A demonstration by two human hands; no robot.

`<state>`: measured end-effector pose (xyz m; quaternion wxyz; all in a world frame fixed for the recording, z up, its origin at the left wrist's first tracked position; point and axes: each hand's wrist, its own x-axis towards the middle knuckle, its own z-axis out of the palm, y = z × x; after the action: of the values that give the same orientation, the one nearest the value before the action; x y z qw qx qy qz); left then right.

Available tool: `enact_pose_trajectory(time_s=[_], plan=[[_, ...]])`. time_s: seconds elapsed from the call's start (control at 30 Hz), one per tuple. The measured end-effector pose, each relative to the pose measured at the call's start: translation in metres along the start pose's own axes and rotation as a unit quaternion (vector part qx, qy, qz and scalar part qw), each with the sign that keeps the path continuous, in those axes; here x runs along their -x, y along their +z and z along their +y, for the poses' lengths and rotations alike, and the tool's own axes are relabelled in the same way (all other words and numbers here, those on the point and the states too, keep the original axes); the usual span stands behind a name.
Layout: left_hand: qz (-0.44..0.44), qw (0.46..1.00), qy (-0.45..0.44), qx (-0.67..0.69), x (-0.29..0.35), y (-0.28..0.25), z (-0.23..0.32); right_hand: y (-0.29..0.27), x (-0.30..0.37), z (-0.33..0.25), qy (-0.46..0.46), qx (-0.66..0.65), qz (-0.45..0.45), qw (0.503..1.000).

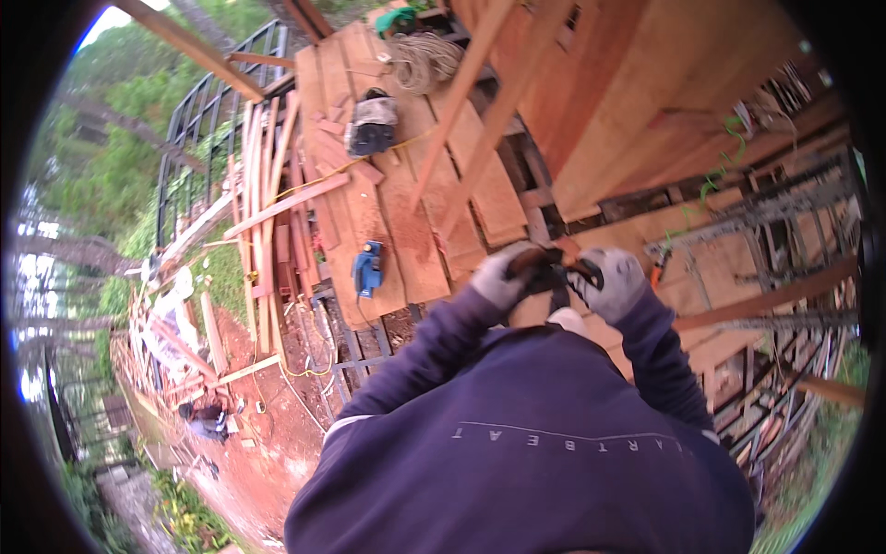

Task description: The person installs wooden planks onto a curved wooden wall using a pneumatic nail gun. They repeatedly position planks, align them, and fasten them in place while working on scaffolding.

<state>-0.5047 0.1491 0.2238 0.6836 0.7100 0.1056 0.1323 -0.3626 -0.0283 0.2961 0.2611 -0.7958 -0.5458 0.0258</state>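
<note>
My left hand (503, 279), in a pale glove, is closed around a dark brown piece (535, 262) in front of my chest. Close by on the right, my right hand (613, 283), gloved too, grips a black curved handle (588, 270). The two hands are a short way apart. Between them the held parts look dark and small, and I cannot make out their kind or whether they join. Under my hands lie wooden floor planks (471, 263). Just right of my right hand is a thin tool with an orange part (657, 273).
A blue power tool (367, 270) rests on planks to the left. Beyond it are a grey-and-black bag (372, 125) and coiled rope (425, 61). Slanting timber braces (471, 102) rise ahead. Gaps show between floor joists (355, 349). Another person (208, 421) is low on the ground at left.
</note>
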Motion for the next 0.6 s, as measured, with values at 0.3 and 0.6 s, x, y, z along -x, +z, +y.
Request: enact_pose_trajectory(time_s=[0.3, 0.6], plan=[[0.045, 0.869, -0.111, 0.480, -0.029, -0.036, 0.050, -0.027, 0.013, 0.010, 0.159, -0.451, 0.026, 0.878], [0.143, 0.816, -0.119, 0.547, -0.039, -0.029, 0.068, -0.048, 0.056, 0.006, -0.003, -0.133, 0.141, 0.981]])
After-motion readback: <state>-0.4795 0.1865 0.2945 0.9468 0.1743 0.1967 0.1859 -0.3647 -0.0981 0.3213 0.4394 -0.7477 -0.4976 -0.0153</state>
